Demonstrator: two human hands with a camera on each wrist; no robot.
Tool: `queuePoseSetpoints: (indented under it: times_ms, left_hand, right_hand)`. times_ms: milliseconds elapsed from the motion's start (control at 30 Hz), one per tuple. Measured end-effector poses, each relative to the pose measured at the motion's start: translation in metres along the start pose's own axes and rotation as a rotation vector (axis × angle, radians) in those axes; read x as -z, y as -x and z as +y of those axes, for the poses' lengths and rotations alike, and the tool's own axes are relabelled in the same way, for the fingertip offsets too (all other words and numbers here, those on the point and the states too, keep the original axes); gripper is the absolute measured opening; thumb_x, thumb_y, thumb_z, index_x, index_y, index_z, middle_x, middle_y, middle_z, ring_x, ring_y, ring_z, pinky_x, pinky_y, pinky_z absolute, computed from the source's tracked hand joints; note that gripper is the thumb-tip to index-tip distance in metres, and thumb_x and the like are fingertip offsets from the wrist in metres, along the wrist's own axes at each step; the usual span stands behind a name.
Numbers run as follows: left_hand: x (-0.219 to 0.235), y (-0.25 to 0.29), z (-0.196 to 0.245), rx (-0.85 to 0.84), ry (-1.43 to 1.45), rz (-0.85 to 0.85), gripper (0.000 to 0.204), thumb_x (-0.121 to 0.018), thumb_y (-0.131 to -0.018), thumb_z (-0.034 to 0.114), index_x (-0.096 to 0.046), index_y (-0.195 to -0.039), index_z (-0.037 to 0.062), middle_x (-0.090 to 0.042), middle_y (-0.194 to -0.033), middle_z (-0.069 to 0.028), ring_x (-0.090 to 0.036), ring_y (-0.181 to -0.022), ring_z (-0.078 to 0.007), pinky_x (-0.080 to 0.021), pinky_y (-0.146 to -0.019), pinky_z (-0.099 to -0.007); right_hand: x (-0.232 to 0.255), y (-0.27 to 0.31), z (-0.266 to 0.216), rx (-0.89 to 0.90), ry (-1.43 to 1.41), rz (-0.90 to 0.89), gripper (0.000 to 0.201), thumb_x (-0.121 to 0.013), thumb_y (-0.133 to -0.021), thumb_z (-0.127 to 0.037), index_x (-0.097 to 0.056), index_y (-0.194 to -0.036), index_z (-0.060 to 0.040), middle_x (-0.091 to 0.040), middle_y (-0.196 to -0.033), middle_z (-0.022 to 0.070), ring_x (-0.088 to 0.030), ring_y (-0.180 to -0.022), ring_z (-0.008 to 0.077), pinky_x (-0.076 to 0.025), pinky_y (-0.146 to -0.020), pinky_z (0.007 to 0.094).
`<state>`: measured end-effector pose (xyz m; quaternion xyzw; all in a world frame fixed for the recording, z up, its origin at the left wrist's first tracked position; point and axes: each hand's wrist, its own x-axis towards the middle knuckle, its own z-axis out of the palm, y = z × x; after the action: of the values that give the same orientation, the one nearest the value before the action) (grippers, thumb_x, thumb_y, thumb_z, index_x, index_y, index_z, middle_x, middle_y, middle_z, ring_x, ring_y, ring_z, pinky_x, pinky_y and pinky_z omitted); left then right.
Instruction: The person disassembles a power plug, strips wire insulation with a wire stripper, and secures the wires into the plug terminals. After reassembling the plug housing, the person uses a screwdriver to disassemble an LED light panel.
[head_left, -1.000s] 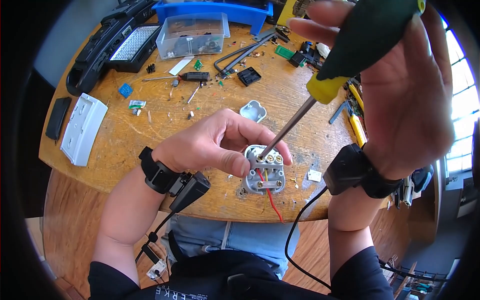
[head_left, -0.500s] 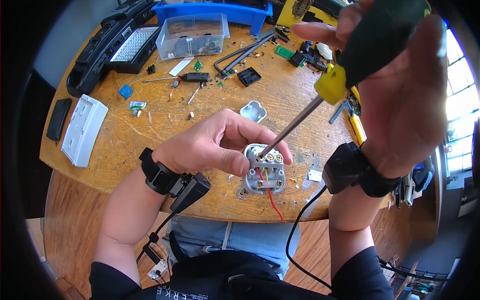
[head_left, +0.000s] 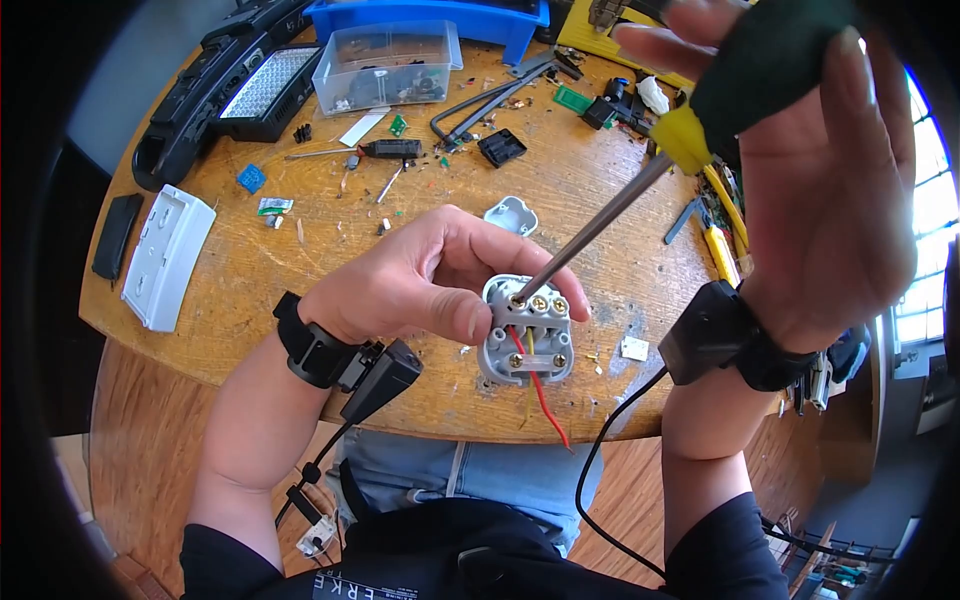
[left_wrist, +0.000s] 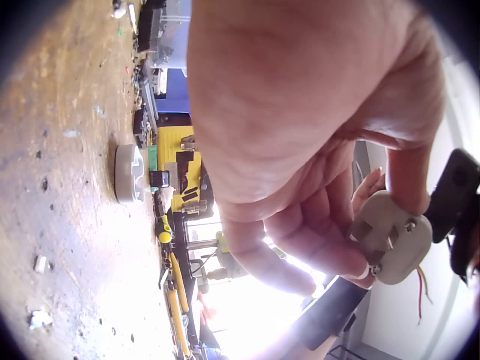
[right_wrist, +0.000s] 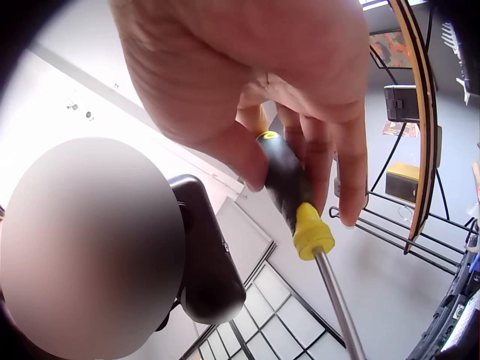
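Note:
A grey plug housing (head_left: 527, 345) with three brass screws in a row is gripped at its left and upper edges by the left hand (head_left: 420, 285). A red wire (head_left: 545, 400) and a yellow-green one hang from its lower end. In the left wrist view the housing (left_wrist: 401, 236) shows its outer face, between thumb and fingers. The right hand (head_left: 830, 190) holds the dark green and yellow handle of a screwdriver (head_left: 610, 215), whose tip stands in the leftmost screw. In the right wrist view, thumb and fingers surround the handle (right_wrist: 286, 180).
Behind the left hand lies a grey cover (head_left: 511, 215). Farther back are a screwdriver with a black handle (head_left: 390, 149), a black square part (head_left: 502, 149), a hacksaw (head_left: 490, 105) and a clear box (head_left: 385, 75). Yellow-handled pliers (head_left: 720, 253) lie right, a white casing (head_left: 168, 260) left.
The screwdriver's handle has shifted slightly right and leans more, and the right hand's fingers have moved around it. The housing has moved a little up and left with the left hand.

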<state>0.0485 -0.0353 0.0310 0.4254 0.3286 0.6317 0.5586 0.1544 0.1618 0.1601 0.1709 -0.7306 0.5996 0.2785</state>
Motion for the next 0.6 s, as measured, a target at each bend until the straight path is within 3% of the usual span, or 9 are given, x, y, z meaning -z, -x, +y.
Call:
queuePoseSetpoints:
  times_ms: [200, 267, 300, 367, 400, 467, 533, 600]
  left_hand:
    - [-0.001, 0.001, 0.007, -0.064, 0.037, 0.05, 0.074, -0.08, -0.061, 0.05, -0.059, -0.105, -0.0058, -0.065, -0.091, -0.0161, -0.064, -0.084, -0.022, -0.051, -0.073, -0.0301]
    - [0.001, 0.003, 0.01, -0.201, 0.057, 0.101, 0.076, -0.082, -0.059, 0.048, -0.058, -0.107, -0.0049, -0.063, -0.092, -0.0154, -0.062, -0.086, -0.0239, -0.051, -0.071, -0.0315]
    - [0.001, 0.006, 0.014, -0.2, 0.092, 0.115, 0.076, -0.084, -0.057, 0.046, -0.056, -0.109, -0.0026, -0.061, -0.094, -0.0141, -0.06, -0.089, -0.0248, -0.049, -0.073, -0.0332]
    - [0.003, 0.009, 0.017, -0.247, 0.085, 0.134, 0.076, -0.084, -0.057, 0.046, -0.055, -0.11, -0.0015, -0.061, -0.095, -0.0137, -0.06, -0.089, -0.0246, -0.049, -0.074, -0.0333]
    - [0.005, 0.009, 0.017, -0.286, 0.093, 0.141, 0.077, -0.085, -0.056, 0.045, -0.055, -0.11, -0.0004, -0.06, -0.096, -0.0134, -0.059, -0.09, -0.0243, -0.048, -0.075, -0.0335]
    - [0.008, 0.01, 0.019, -0.301, 0.085, 0.139, 0.076, -0.085, -0.056, 0.045, -0.054, -0.111, 0.0022, -0.06, -0.097, -0.0126, -0.059, -0.09, -0.0241, -0.048, -0.075, -0.0341]
    - [0.008, 0.011, 0.02, -0.35, 0.121, 0.135, 0.077, -0.085, -0.055, 0.044, -0.054, -0.112, 0.0032, -0.06, -0.098, -0.0118, -0.059, -0.091, -0.0238, -0.048, -0.075, -0.0347]
    - [0.007, 0.012, 0.02, -0.354, 0.141, 0.15, 0.077, -0.086, -0.053, 0.043, -0.054, -0.112, 0.0041, -0.06, -0.099, -0.011, -0.059, -0.091, -0.0236, -0.047, -0.076, -0.0349]
  right_hand:
    - [-0.01, -0.003, -0.004, 0.0, 0.025, 0.03, 0.042, -0.04, -0.095, -0.035, -0.049, -0.115, 0.0014, -0.056, -0.107, 0.0189, -0.055, -0.101, 0.0281, -0.038, -0.096, 0.0535]
    - [-0.041, -0.012, -0.011, 0.269, 0.146, 0.752, 0.043, -0.038, -0.096, -0.035, -0.049, -0.113, 0.0019, -0.06, -0.085, 0.0148, -0.059, -0.069, 0.0218, -0.05, -0.078, 0.0372]
    - [-0.041, -0.011, -0.013, 0.276, 0.131, 0.746, 0.043, -0.038, -0.096, -0.035, -0.049, -0.113, 0.0019, -0.06, -0.085, 0.0148, -0.059, -0.069, 0.0218, -0.05, -0.078, 0.0372]
    - [-0.024, -0.003, -0.02, 0.314, -0.087, 0.808, 0.038, -0.038, -0.095, -0.023, -0.055, -0.112, 0.0071, -0.062, -0.087, 0.0147, -0.045, -0.043, 0.0114, -0.04, -0.042, 0.0234]
    - [-0.01, 0.004, -0.023, 0.322, -0.099, 0.799, 0.038, -0.038, -0.095, -0.023, -0.055, -0.112, 0.0071, -0.062, -0.087, 0.0147, -0.045, -0.043, 0.0114, -0.04, -0.042, 0.0234]
    - [0.013, 0.017, -0.028, -0.13, -0.081, -0.03, 0.043, -0.047, -0.091, -0.036, -0.053, -0.108, 0.0038, -0.061, -0.069, 0.0106, -0.053, -0.046, 0.0149, -0.045, -0.049, 0.0235]
    - [-0.021, 0.017, -0.029, -0.043, 0.572, -0.197, 0.042, -0.06, -0.081, -0.035, -0.062, -0.092, 0.0049, -0.061, -0.062, 0.0071, -0.046, -0.037, 0.0081, -0.028, -0.034, 0.0196]
    - [-0.038, 0.018, -0.034, -0.152, 0.58, -0.289, 0.039, -0.071, -0.07, -0.034, -0.066, -0.077, 0.0044, -0.056, -0.052, 0.0037, -0.046, -0.038, 0.0064, -0.028, -0.036, 0.0188]
